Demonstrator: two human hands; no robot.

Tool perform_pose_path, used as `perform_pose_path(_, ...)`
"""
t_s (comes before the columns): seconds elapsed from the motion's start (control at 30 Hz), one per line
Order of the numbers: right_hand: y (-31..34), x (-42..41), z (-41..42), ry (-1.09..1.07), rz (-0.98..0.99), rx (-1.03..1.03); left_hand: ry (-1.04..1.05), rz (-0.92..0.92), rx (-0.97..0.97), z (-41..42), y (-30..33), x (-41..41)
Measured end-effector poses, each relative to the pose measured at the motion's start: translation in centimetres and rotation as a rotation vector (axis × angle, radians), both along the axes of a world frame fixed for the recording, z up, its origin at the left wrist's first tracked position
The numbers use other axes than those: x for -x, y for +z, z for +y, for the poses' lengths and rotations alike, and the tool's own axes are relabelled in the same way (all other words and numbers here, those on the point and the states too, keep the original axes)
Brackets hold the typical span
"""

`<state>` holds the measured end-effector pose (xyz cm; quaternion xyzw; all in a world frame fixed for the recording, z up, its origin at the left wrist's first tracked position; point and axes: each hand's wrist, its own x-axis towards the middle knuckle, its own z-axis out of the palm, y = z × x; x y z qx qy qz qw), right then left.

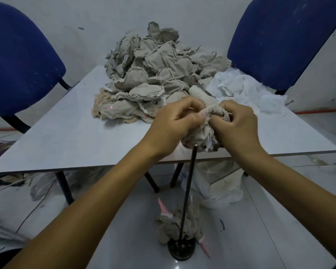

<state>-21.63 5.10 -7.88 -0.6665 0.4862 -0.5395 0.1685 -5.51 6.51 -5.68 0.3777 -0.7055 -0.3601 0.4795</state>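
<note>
Fabric piece (201, 133) pinched by left hand (175, 124) and right hand (239, 124).

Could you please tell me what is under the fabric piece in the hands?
A black rod reaches the underside of the fabric piece; whether it pokes inside is hidden.

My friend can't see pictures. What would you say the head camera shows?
The left hand and right hand grip a crumpled beige fuzzy cloth piece at the top of a thin black metal rod, which stands on a round black base. Behind, a big pile of frayed beige cloth pieces lies on a grey table.
</note>
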Motion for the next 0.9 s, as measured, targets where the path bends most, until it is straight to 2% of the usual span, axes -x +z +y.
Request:
perform_pose_path(0.1,-0.7,-0.2,-1.6,-0.037,-0.025,-0.132,0.032,-0.025,-0.111,-1.0,-0.3,0.4)
perform_pose_path(0.2,-1.1,-0.6,-2.3,0.094,-0.044,-0.22,0.081,0.017,-0.205,-2.0,-0.7,0.0)
perform_pose_path(0.33,-1.3,-0.7,-2.6,0.331,-0.082,-0.289,0.2,0.011,-0.157,-3.1,-1.3,-1.3)
perform_pose_path(0.43,-1.9,-1.1,-2.6,0.487,-0.056,-0.366,0.393,-0.126,-0.053,-3.7,-2.8,-1.8)
perform_pose_path(0.53,-2.1,-1.2,-3.1,0.654,-0.228,-0.57,0.512,-0.148,-0.039,-3.9,-4.5,-1.4)
perform_pose_path(0.6,-2.2,-0.6,-3.6,0.779,-0.267,-0.672,0.456,-0.092,-0.128,-4.2,-4.9,-1.6)
perform_pose_path(0.67,-2.3,0.0,-4.1,0.837,-0.249,-0.693,0.314,0.013,-0.263,-4.3,-4.9,-2.2)
perform_pose_path(0.83,-2.9,0.5,-4.7,0.646,-0.154,-0.609,-0.073,0.357,-0.569,-4.1,-4.3,-3.5)
perform_pose_path(0.9,-2.9,0.1,-4.6,0.579,-0.119,-0.562,-0.13,0.391,-0.639,-4.2,-4.3,-4.0)
